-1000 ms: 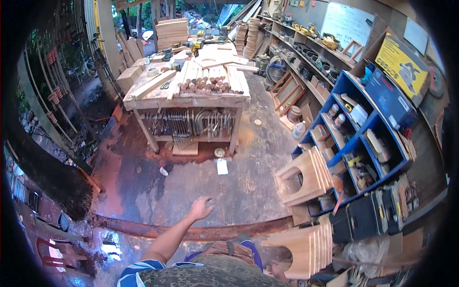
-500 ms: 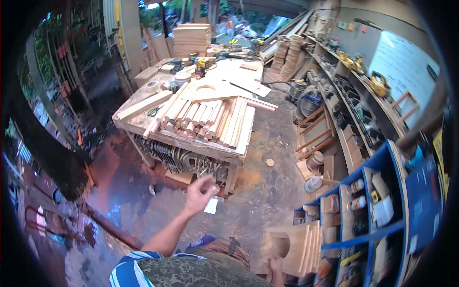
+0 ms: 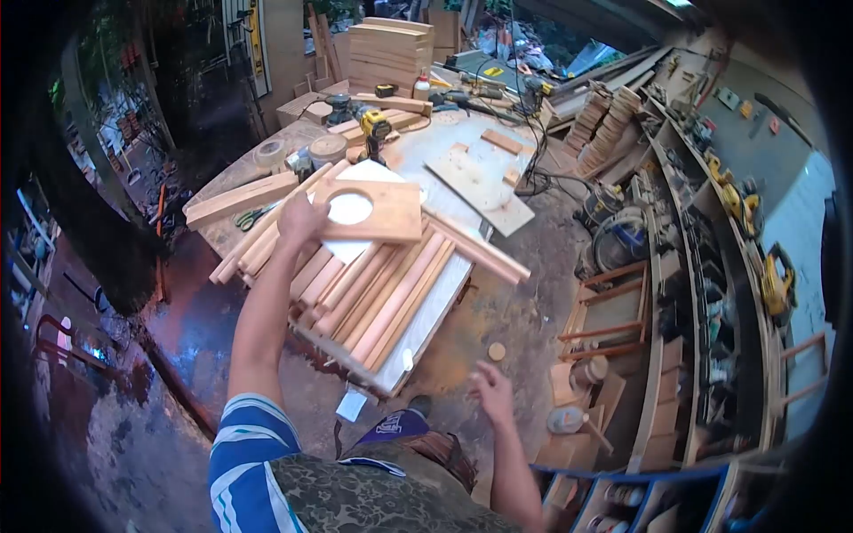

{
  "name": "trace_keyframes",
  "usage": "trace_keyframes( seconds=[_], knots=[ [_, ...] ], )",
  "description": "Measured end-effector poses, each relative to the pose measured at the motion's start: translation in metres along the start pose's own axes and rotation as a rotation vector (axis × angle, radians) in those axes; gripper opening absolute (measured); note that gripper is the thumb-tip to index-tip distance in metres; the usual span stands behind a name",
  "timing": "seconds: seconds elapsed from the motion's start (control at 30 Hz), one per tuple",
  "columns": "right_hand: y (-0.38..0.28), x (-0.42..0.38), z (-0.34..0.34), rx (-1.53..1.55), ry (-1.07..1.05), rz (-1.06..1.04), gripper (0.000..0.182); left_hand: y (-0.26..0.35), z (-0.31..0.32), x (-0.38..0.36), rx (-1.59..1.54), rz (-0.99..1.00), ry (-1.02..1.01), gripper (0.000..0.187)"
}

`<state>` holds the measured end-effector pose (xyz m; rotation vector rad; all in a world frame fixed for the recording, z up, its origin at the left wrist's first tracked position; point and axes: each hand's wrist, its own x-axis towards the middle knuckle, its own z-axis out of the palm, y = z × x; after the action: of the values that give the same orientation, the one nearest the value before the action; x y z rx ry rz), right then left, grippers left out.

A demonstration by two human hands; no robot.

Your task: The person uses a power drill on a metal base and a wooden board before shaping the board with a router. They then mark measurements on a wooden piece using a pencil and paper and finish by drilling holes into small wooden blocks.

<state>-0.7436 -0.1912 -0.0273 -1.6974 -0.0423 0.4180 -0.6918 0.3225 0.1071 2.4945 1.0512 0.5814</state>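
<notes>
Over the workbench (image 3: pixel 425 329), our left hand (image 3: pixel 302 220) is now newly clamping the holed board (image 3: pixel 396 211), giving us control; beside the workbench, we are holding our right hand (image 3: pixel 493 392) empty, fingers apart.

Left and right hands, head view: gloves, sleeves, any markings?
Both left hand and right hand are bare, without gloves; no watch or band shows at either wrist. The left sleeve is short, blue with white and pale blue stripes. No right sleeve shows in frame. Blur hides whether there are rings.
</notes>
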Motion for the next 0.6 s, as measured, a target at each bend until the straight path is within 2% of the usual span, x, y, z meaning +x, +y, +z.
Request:
trace_keyframes(
  seconds=[0.03,0.07,0.13,0.2,0.27,0.33,0.37,0.43,0.47,0.57,0.6],
  knots=[
    [0.002,0.008,-0.009,0.006,-0.042,0.013,0.045,0.014,0.001,0.011,0.091,-0.069,-0.087,0.061],
    [0.007,0.011,-0.019,0.013,-0.084,0.035,0.045,0.019,0.007,0.019,0.093,-0.085,-0.086,0.061],
    [0.012,0.018,-0.039,0.061,-0.074,0.043,0.044,0.015,0.017,0.034,0.178,-0.155,-0.183,0.051],
    [0.014,0.017,-0.062,0.076,0.090,0.163,0.042,0.008,0.025,0.040,0.183,-0.176,-0.167,0.048],
    [0.027,0.020,-0.086,0.088,0.092,0.205,0.042,0.007,0.028,0.037,0.179,-0.201,-0.149,0.045],
    [0.019,0.033,-0.099,0.093,0.080,0.240,0.041,0.010,0.020,0.027,0.148,-0.119,-0.057,0.048],
    [0.014,0.038,-0.106,0.103,0.076,0.236,0.041,0.011,0.017,0.020,0.155,-0.145,-0.047,0.048],
    [0.007,0.064,-0.119,0.105,0.042,0.223,0.041,0.018,0.008,0.008,0.170,-0.081,0.106,0.050],
    [0.008,0.083,-0.125,0.044,0.025,0.157,0.042,0.023,0.003,-0.002,0.180,-0.105,0.120,0.050],
    [-0.009,0.121,-0.123,-0.030,-0.065,0.040,0.045,0.038,-0.008,-0.041,0.175,0.064,0.486,0.046],
    [-0.024,0.137,-0.120,-0.039,-0.110,-0.022,0.046,0.046,-0.012,-0.055,0.187,0.047,0.494,0.046]
  ],
)
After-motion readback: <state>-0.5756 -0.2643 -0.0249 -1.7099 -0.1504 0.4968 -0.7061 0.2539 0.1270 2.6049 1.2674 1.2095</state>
